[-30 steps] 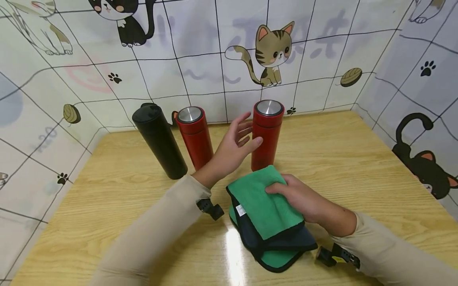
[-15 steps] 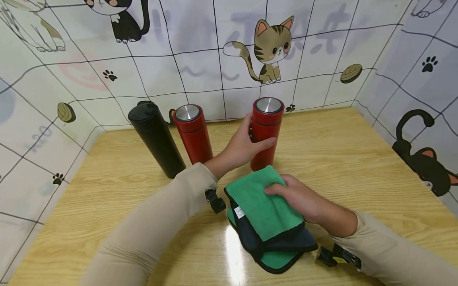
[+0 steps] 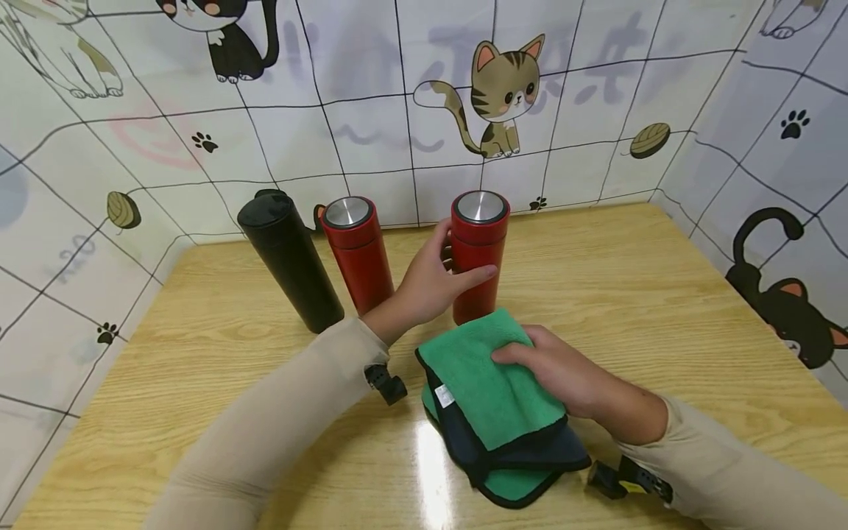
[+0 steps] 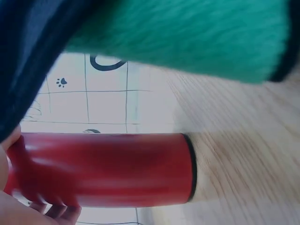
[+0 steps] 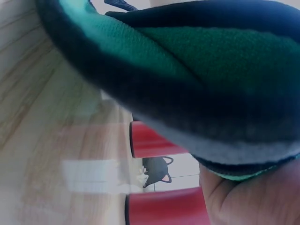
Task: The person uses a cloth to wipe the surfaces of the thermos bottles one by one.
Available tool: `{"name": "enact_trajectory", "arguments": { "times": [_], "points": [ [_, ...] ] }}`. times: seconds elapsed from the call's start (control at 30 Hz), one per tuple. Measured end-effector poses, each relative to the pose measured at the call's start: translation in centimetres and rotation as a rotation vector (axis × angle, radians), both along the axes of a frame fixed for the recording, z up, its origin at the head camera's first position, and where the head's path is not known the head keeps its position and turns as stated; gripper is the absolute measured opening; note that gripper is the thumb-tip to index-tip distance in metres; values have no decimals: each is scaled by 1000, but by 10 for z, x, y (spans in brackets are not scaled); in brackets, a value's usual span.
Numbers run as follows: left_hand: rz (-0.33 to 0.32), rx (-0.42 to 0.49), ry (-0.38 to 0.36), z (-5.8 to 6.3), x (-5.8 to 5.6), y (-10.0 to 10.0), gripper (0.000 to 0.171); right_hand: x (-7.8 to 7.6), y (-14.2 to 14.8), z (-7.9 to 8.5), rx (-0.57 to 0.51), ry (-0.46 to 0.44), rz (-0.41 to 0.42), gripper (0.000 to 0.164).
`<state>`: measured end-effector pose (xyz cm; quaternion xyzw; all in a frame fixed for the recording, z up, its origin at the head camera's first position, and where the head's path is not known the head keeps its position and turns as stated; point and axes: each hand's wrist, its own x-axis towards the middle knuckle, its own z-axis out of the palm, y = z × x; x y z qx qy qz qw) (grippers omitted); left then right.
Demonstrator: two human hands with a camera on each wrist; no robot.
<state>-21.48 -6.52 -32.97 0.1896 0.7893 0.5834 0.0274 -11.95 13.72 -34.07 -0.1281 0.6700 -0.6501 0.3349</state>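
Note:
My left hand (image 3: 427, 287) grips a red thermos flask (image 3: 480, 246) with a silver-topped lid, its thumb across the front and its fingers around the far left side. In the left wrist view the red flask (image 4: 117, 171) shows down to its black base rim, close to the wooden surface. My right hand (image 3: 563, 372) pinches a folded green towel (image 3: 486, 390) with dark backing and black edging, thumb on top. The towel hangs in front of the flask's lower end. Much of the right wrist view is filled by the towel (image 5: 225, 61), which hides most of the right fingers.
A second red thermos flask (image 3: 361, 258) stands left of the held one, behind the left wrist. Beside it is a black flask (image 3: 291, 258). The wooden table (image 3: 636, 294) ends at a white wall (image 3: 371, 140) printed with cats.
My left hand has reached the right-hand red thermos flask and taken hold of it. The flask has since shifted a little left and nearer. The right hand with the towel has hardly moved.

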Motion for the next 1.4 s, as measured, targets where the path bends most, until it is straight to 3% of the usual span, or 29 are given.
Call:
{"name": "enact_trajectory", "arguments": {
  "times": [0.23,0.4,0.67,0.87,1.03,1.23,1.4],
  "points": [
    [15,26,8,0,24,-22,74,3,1,5,-9,14,6,44],
    [75,33,35,-2,42,-39,71,6,2,6,-20,26,-8,44],
    [98,80,60,-5,71,-60,69,5,10,13,13,80,-186,37],
    [121,77,101,-4,83,-65,70,-1,13,16,44,188,-326,39],
    [118,40,115,0,90,-64,73,-6,17,15,68,217,-410,43],
    [107,18,118,4,102,-59,71,-6,16,17,43,225,-464,41],
    [48,27,143,3,111,-53,71,0,11,21,101,265,-476,46]
  ]
}}
